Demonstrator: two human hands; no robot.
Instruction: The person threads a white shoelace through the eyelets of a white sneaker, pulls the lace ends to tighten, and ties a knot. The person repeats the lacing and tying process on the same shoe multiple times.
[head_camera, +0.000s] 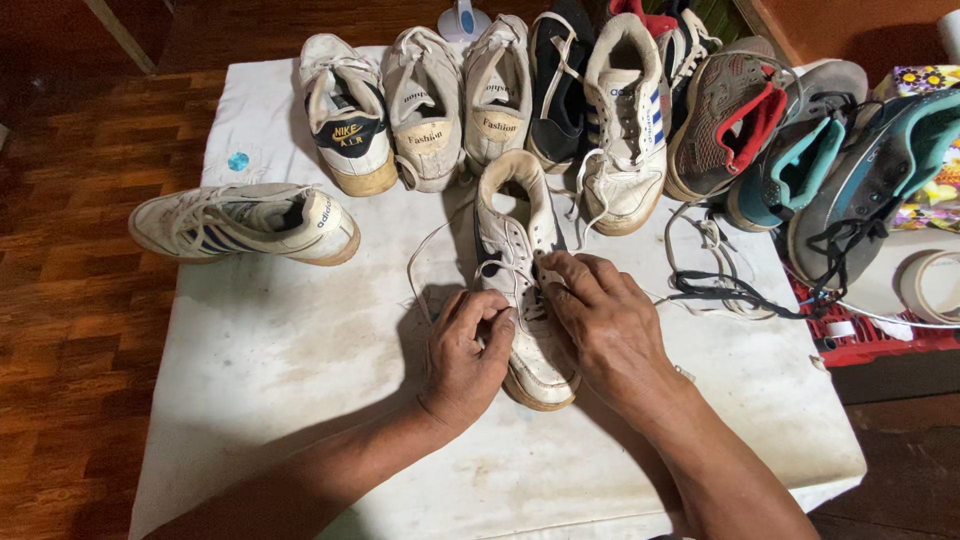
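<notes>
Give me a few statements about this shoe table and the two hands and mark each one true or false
1. Both hands are on the white shoe in the middle of the table. True: the left hand and the right hand are both at its laces.
2. The single shoe lying on its side is at the right edge of the table. False: it lies at the left edge, apart from the others.
3. A row of shoes lines the far side of the table. True.
4. The loose dark laces lie left of the hands. False: they lie to the right.
5. The floor is grey tile. False: it is reddish-brown wood.
</notes>
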